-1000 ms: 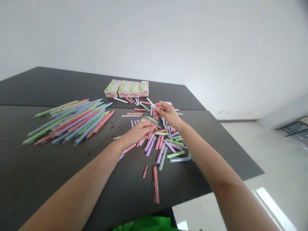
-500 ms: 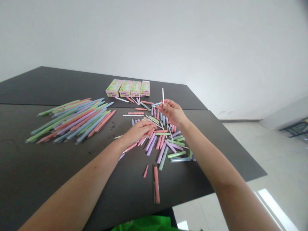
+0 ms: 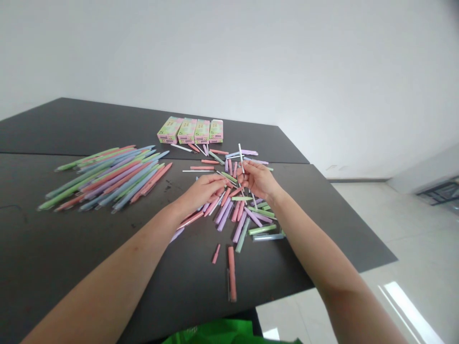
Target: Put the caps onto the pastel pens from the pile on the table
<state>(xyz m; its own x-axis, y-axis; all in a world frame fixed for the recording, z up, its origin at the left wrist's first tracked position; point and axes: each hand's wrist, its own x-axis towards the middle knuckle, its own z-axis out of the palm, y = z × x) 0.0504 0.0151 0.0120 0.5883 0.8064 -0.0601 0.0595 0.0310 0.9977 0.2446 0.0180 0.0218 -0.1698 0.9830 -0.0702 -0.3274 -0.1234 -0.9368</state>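
My right hand pinches a thin white pen refill, which stands nearly upright above the fingers. Close by on the left, my left hand has its thumb and fingers closed together. A bit of pink shows at its fingertips, but I cannot make out what it holds. Under and around both hands lie loose pen parts: purple barrels, a green barrel, pink pieces and more white refills. Nearer to me are a pink barrel with a clear cap and a small pink tip piece.
On the left of the black table lies a heap of whole pens in pink, green, blue and purple. Several small pink-and-green boxes stand at the back. A white wall rises behind the table.
My right hand has come down a little with the refill, closer to my left hand. My left hand has risen slightly and the two sets of fingertips are nearer each other.
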